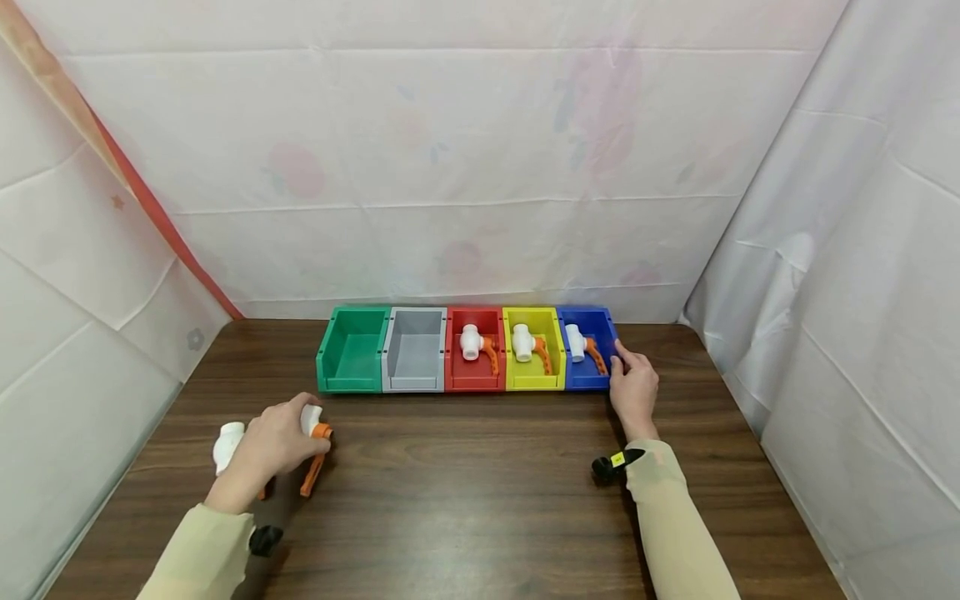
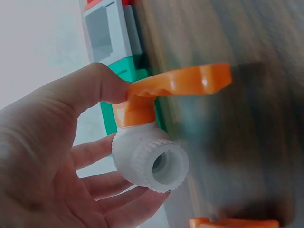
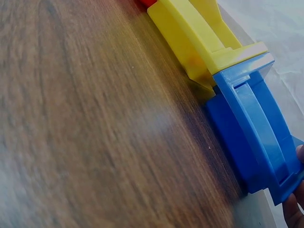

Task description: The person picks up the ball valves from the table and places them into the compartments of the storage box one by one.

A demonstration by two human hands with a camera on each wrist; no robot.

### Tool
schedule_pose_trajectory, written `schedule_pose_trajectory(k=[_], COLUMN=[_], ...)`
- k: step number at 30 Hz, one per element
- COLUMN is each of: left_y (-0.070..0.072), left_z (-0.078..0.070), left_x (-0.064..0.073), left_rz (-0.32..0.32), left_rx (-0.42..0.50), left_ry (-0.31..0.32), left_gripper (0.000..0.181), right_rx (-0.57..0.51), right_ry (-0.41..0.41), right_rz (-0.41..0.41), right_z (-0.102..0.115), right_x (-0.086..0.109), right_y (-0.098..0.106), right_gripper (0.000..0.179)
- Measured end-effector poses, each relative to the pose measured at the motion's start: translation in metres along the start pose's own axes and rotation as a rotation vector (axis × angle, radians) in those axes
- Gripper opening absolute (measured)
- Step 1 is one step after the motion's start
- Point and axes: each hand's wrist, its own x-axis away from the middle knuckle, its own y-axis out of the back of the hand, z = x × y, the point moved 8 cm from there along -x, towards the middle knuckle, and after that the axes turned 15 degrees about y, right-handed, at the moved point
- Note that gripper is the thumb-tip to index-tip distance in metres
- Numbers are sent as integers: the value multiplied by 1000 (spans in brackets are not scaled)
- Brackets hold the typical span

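Observation:
My left hand [image 1: 273,442] holds a white ball valve [image 2: 137,149] with an orange lever handle, over the left side of the table. In the left wrist view the thumb presses the base of the handle while the fingers curl under the white body. A second white valve [image 1: 227,446] lies on the table, partly hidden behind that hand. At the right end of the bin row, my right hand [image 1: 636,387] grips the side wall of the blue bin [image 1: 587,383]. Inside the blue bin rests another valve [image 1: 575,343].
Left of the blue bin stand a yellow bin [image 1: 535,383] and a red bin [image 1: 475,382], each with a valve inside. A grey bin [image 1: 414,385] and a green bin [image 1: 350,385] complete the row on the wooden table [image 1: 465,492]. Pale cloth [image 1: 465,150] hangs behind.

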Motion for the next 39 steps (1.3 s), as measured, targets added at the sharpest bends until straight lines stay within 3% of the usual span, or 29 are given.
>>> schedule_pose_trajectory(k=[9, 16, 25, 31, 39], left_y=[10, 21, 19, 22, 25], left_z=[-27, -55, -81, -102, -125], left_x=[-8, -20, -35, -42, -54], left_rz=[-27, -85, -77, -114, -164], left_rx=[50, 99, 156, 181, 259], left_ry=[36, -12, -16, -30, -4], left_gripper=[65, 63, 60, 59, 64], right_rx=[-8, -4, -10, -8, -8], right_ry=[-9, 5, 12, 13, 24], right_rz=[9, -3, -6, 0, -6], right_z=[1, 1, 2, 0, 0], right_x=[2, 1, 1, 1, 1], right_y=[-1, -1, 0, -1, -1], right_gripper=[35, 35, 35, 35, 35])
